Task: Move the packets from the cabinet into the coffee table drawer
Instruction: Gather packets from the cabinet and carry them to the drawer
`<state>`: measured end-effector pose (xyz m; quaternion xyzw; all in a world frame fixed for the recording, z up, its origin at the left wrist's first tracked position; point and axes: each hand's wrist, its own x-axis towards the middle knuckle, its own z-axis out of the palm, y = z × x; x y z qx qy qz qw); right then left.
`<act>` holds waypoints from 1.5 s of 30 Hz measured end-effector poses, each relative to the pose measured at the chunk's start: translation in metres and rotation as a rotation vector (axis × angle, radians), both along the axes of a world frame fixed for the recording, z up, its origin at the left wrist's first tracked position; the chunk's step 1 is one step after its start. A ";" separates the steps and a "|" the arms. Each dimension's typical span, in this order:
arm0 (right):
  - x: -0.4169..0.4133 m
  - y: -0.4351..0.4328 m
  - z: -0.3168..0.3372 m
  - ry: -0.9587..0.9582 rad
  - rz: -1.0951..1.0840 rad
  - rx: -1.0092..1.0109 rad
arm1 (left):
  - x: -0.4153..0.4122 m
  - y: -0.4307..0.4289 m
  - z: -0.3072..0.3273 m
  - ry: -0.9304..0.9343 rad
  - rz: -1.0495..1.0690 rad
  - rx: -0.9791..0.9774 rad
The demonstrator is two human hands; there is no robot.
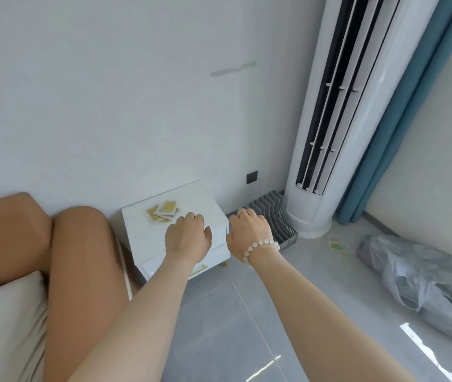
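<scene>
Flat yellow-and-white packets lie by the back edge of the low white cabinet, just beyond your nearer left hand. Your right hand is off its right edge. Both are loosely curled and empty.

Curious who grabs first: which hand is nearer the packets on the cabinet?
Left. The left hand is over the cabinet top just beside the packets; the right hand is beyond the cabinet's side.
</scene>
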<state>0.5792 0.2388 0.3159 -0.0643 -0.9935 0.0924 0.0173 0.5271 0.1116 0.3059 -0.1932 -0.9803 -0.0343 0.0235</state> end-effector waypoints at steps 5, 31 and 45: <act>-0.054 -0.029 -0.002 -0.012 0.050 -0.006 | -0.050 -0.033 -0.002 -0.018 0.070 -0.013; -0.281 -0.056 -0.053 -0.083 0.179 0.012 | -0.250 -0.085 -0.061 -0.057 0.235 -0.077; -0.469 -0.039 -0.126 -0.264 0.308 0.029 | -0.408 -0.091 -0.125 -0.296 0.432 -0.156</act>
